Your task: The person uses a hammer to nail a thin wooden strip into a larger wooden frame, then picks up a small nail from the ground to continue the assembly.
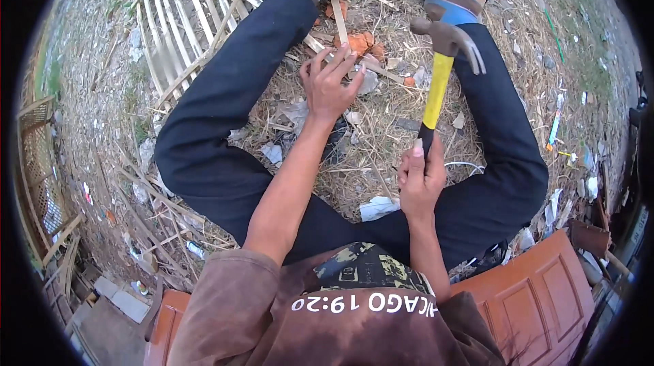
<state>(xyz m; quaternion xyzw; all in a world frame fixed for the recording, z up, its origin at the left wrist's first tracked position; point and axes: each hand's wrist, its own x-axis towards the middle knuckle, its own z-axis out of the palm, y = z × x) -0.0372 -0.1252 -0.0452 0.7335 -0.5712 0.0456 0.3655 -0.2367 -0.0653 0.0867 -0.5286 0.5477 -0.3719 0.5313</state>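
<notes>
My right hand [421,178] is wrapped round the black lower handle of a claw hammer [437,93]. The hammer stands raised, its yellow shaft pointing away from me and its dark metal head over my right shin. Over the ground between my legs, my left hand [328,86] has its fingers spread and stretched forward. Its fingertips touch or lie close to the near end of a thin wooden strip [339,20]; I cannot tell if they press on it. Broken orange brick pieces [364,46] lie just beyond the fingers, beside the strip.
A frame of pale wooden slats [178,22] lies at the far left, beyond my left leg. Dry straw, stones and scraps of litter cover the ground. A brown panelled wooden board [538,301] is under or behind me. A woven lattice piece [42,168] stands at the left edge.
</notes>
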